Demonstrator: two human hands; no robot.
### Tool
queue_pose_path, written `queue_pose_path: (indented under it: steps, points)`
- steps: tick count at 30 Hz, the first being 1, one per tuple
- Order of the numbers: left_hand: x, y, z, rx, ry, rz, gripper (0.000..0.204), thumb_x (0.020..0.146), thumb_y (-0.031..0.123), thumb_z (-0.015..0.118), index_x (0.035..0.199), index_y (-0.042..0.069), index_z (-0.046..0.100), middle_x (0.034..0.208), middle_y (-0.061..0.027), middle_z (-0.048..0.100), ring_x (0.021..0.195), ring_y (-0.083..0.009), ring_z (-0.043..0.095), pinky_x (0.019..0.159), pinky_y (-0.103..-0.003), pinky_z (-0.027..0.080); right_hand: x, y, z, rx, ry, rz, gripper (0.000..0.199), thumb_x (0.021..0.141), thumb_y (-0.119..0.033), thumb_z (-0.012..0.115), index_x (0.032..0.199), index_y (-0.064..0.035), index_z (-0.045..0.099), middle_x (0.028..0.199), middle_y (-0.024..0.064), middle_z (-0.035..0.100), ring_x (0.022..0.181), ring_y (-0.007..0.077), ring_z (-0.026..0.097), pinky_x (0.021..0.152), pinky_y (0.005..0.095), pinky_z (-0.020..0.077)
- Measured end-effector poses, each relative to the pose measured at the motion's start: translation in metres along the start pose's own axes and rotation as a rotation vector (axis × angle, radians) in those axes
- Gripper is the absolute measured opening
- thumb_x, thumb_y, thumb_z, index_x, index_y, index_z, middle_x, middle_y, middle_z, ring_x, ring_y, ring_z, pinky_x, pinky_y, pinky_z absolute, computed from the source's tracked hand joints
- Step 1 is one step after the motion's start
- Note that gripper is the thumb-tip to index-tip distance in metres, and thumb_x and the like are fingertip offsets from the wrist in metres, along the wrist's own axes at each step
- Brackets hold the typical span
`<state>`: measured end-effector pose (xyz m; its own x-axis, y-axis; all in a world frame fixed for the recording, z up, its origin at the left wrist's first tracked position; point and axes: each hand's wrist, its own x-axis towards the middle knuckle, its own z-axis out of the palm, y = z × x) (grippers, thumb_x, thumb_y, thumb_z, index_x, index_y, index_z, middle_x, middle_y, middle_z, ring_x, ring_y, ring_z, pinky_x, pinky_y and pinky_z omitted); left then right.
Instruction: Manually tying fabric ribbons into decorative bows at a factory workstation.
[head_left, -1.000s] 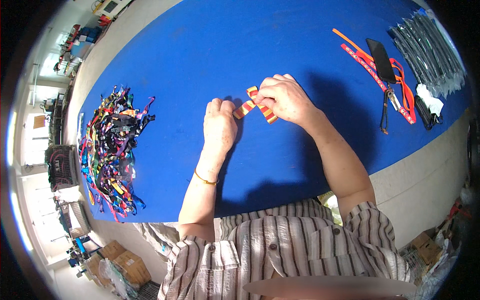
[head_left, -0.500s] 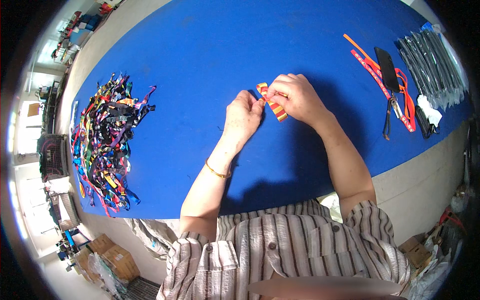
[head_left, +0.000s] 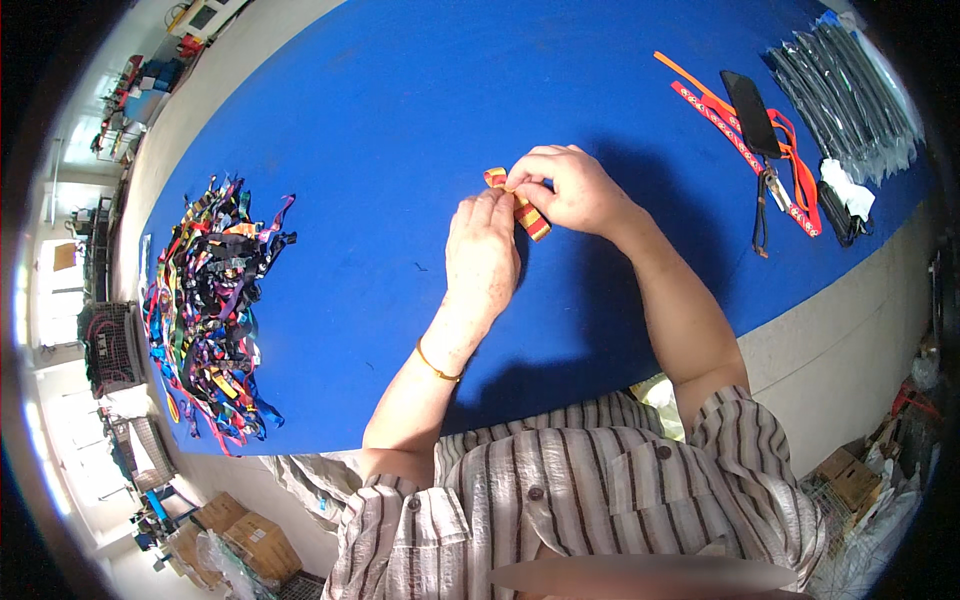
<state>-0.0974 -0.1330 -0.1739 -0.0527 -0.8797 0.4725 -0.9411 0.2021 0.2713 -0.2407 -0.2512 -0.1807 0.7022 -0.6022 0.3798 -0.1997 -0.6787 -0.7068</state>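
Note:
Between my two hands is a short ribbon (head_left: 532, 222), striped red and yellow, bent into a loop at its far end. My right hand (head_left: 572, 188) pinches it from the right with thumb and forefinger. From the left, the fingers of my left hand (head_left: 482, 250) are closed against the ribbon's middle, back of the hand up. The fingertips hide the spot where the ribbon crosses itself. Both hands are just above the blue tabletop (head_left: 400, 130).
A heap of many-coloured ribbon strips (head_left: 215, 310) covers the table's left end. At the right lie a phone (head_left: 750, 113), red and orange lanyards (head_left: 735, 140) with a metal clip, a stack of dark plastic-wrapped packs (head_left: 845, 100) and a white crumpled piece (head_left: 846, 188). Cardboard boxes (head_left: 245, 540) stand on the floor.
Both hands have shifted slightly left with the ribbon. My left hand has turned more palm-down, its fingers straighter and laid closer over the ribbon. The whole view has tilted a little.

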Motion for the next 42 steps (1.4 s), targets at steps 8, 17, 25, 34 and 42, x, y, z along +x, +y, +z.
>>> queue_pose_path:
  steps: [8, 17, 25, 34, 42]
  points:
    - [-0.014, -0.002, 0.011, 0.1, -0.042, 0.022, 0.039, 0.079, 0.003, 0.062, 0.118, -0.003, 0.063, 0.12, -0.0171, 0.063, 0.107, -0.0316, 0.06, 0.093, -0.042, 0.049, 0.007, 0.008, 0.01, -0.009, 0.161, 0.103, 0.017, 0.09, -0.013, 0.066, 0.104, -0.004, 0.067, 0.092, 0.0114, 0.065, 0.079, 0.0227, 0.064, 0.072, 0.0326, 0.052]
    - [-0.016, -0.008, 0.015, 0.059, -0.013, 0.063, 0.04, 0.08, 0.004, 0.064, 0.119, -0.003, 0.063, 0.123, -0.0172, 0.063, 0.108, -0.0307, 0.059, 0.089, -0.04, 0.048, 0.034, 0.014, 0.019, -0.033, -0.04, 0.104, 0.018, 0.084, -0.026, 0.069, 0.085, -0.0077, 0.072, 0.088, 0.012, 0.067, 0.083, 0.0294, 0.067, 0.074, 0.0375, 0.0533]
    - [-0.016, -0.006, 0.013, 0.152, -0.108, 0.117, 0.051, 0.075, 0.006, 0.062, 0.122, -0.009, 0.056, 0.127, -0.0213, 0.059, 0.107, -0.0288, 0.058, 0.086, -0.038, 0.045, 0.025, 0.011, 0.011, 0.216, 0.129, 0.327, 0.013, 0.089, -0.017, 0.068, 0.094, -0.0043, 0.068, 0.085, 0.0054, 0.067, 0.078, 0.0127, 0.064, 0.07, 0.0283, 0.0507]
    - [-0.014, -0.004, 0.015, 0.133, -0.111, 0.024, 0.051, 0.079, 0.005, 0.062, 0.128, -0.004, 0.054, 0.124, -0.0154, 0.06, 0.099, -0.027, 0.057, 0.086, -0.038, 0.044, -0.008, -0.01, -0.002, -0.197, 0.061, 0.306, 0.021, 0.086, -0.024, 0.071, 0.089, -0.0033, 0.067, 0.078, 0.0076, 0.063, 0.069, 0.0184, 0.06, 0.064, 0.0329, 0.0493]
    - [-0.013, -0.003, 0.018, 0.15, -0.116, 0.036, 0.053, 0.081, 0.005, 0.06, 0.132, -0.003, 0.052, 0.122, -0.0142, 0.059, 0.1, -0.0268, 0.055, 0.085, -0.038, 0.043, -0.004, -0.007, 0.014, -0.302, 0.219, 0.386, 0.022, 0.086, -0.026, 0.068, 0.081, -0.0056, 0.062, 0.08, 0.0112, 0.068, 0.076, 0.0296, 0.067, 0.067, 0.0408, 0.052]
